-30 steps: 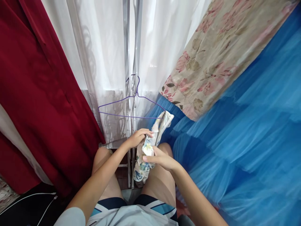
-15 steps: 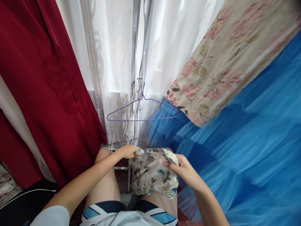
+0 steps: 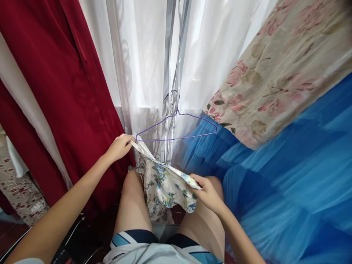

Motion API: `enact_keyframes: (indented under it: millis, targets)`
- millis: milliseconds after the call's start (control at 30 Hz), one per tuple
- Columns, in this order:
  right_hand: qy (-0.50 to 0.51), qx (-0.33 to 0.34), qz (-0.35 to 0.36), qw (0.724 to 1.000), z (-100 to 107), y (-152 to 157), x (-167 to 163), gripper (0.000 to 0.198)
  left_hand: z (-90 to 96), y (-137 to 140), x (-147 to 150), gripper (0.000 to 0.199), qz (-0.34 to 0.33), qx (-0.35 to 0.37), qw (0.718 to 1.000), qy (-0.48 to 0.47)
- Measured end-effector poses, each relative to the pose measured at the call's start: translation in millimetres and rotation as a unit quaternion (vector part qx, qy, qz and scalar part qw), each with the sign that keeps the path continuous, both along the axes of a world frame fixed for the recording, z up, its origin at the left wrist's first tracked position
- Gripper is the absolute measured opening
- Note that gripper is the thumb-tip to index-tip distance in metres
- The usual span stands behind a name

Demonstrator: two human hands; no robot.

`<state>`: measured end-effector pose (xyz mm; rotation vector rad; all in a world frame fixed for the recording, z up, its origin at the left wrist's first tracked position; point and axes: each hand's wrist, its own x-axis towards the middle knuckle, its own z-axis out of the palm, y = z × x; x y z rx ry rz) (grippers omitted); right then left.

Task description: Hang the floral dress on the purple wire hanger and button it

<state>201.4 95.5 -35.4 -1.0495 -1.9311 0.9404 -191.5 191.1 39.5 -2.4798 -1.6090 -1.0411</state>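
A small floral garment (image 3: pixel 170 185), pale with blue and yellow flowers, hangs stretched between my hands above my knees. My left hand (image 3: pixel 120 146) is closed on one end of its white upper edge, at the left corner of a purple wire hanger (image 3: pixel 176 139). The edge passes close by that corner; whether it is looped over the wire I cannot tell. Lower and to the right, my right hand (image 3: pixel 206 190) pinches the other end of the edge. By its hook, the hanger hangs from a stand with white and grey uprights (image 3: pixel 172 73).
White curtains (image 3: pixel 145 55) hang behind the stand. Red cloth (image 3: pixel 74 91) drapes on the left. To the right hang a beige cloth with pink flowers (image 3: pixel 264 91) and layered blue tulle (image 3: pixel 288 190). A dark object with a white cord lies at lower left.
My left hand has moved up and left to the hanger's left corner, drawing the garment's edge out into a slanting line. My right hand stays low on the right, gripping its end.
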Motion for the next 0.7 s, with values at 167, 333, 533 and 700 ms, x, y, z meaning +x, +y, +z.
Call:
enact_keyframes:
  millis: [167,333,533,700]
  targets:
    - [0.013,0.164,-0.048,0.985,17,37,20,0.012,19.6,-2,5,0.018,-0.113,-0.056,0.98,-0.156]
    - [0.008,0.318,-0.167,0.933,55,99,40,0.016,26.7,-1,22,0.021,-0.175,-0.17,0.901,-0.359]
    - [-0.016,0.279,-0.144,0.949,101,171,52,0.024,30.0,-5,47,0.032,-0.221,-0.296,0.816,-0.445]
    - [-0.003,0.207,-0.119,0.971,112,191,51,0.03,27.7,6,58,0.03,-0.226,-0.335,0.756,-0.515]
